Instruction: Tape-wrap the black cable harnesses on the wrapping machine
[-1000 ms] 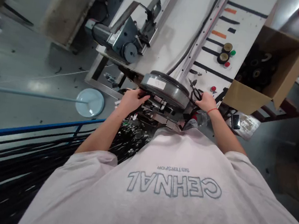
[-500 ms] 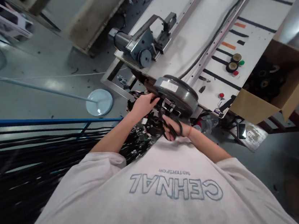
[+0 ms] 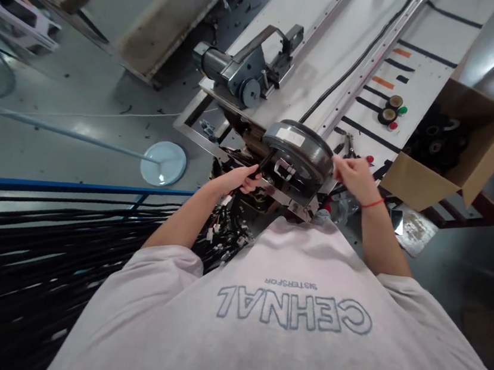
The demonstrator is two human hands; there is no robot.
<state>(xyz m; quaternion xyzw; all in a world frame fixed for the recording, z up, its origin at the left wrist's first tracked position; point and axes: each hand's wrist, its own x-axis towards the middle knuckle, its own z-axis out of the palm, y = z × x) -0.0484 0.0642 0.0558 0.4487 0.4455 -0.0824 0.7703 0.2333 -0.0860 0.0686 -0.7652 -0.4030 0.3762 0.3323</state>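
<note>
My left hand (image 3: 246,181) is closed around a black cable (image 3: 268,160), just in front of a dark round drum (image 3: 299,146) with a white label. Beyond the drum, the cable line runs along the bench. My right hand (image 3: 358,176) is at the drum's right side, fingers curled and pinched together near its rim; whatever is between the fingertips is hidden. A small dark metallic tool (image 3: 348,144), perhaps scissors, lies on the bench just past that hand. Loose wire ends with white connectors (image 3: 217,226) hang below my left forearm.
A motor unit with a pulley (image 3: 250,92) stands at the bench's left edge. Tape rolls (image 3: 388,115) lie on the white bench (image 3: 315,67). To the right is an open cardboard box (image 3: 432,181). Many black cables (image 3: 60,270) lie on a blue rack at lower left.
My right hand has moved from in front of the drum to its right side, letting go of the black-handled scissors. My left hand has drawn slightly down, holding the cable.
</note>
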